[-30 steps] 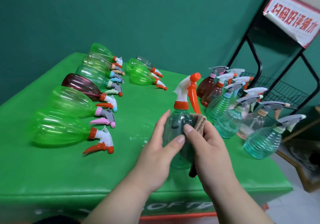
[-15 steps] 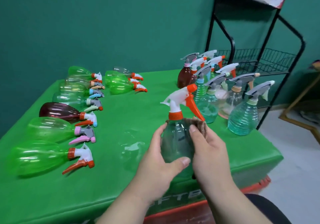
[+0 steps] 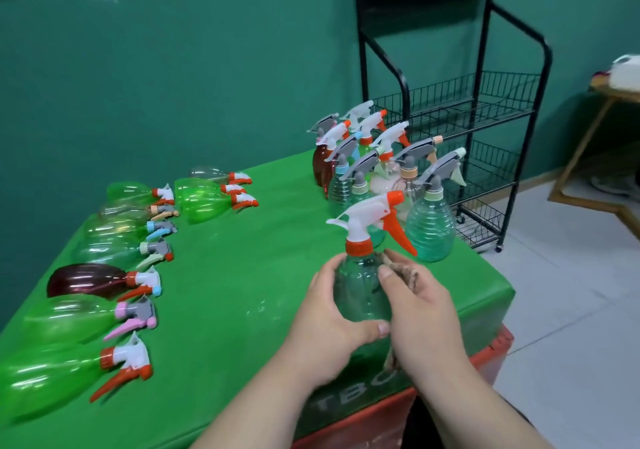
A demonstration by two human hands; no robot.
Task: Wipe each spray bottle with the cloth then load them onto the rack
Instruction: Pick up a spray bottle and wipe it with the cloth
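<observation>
The black rack (image 3: pixel 460 102) is standing at the far right, just beyond the table's right edge. It is showing three wire shelves, and no bottle is visible on them. The green table (image 3: pixel 242 275) is carrying everything else. Ten lying bottles (image 3: pixel 69 317) are resting on their sides along its left half, seven in a line and three farther back. Roughly nine standing bottles (image 3: pixel 429 226) are crowding the far right corner, overlapping too much for a sure count. One held bottle (image 3: pixel 360 292) is being kept upright over the near edge, right of centre. The left hand (image 3: pixel 329 337) is wrapping its belly. The right hand (image 3: pixel 426 317) is pinching the single brown cloth (image 3: pixel 405 270) against the bottle's right shoulder. The held bottle is looking empty, so it is probably light, thin-walled and slick. Gripping round the belly or under the orange collar is looking safer than taking the trigger.
</observation>
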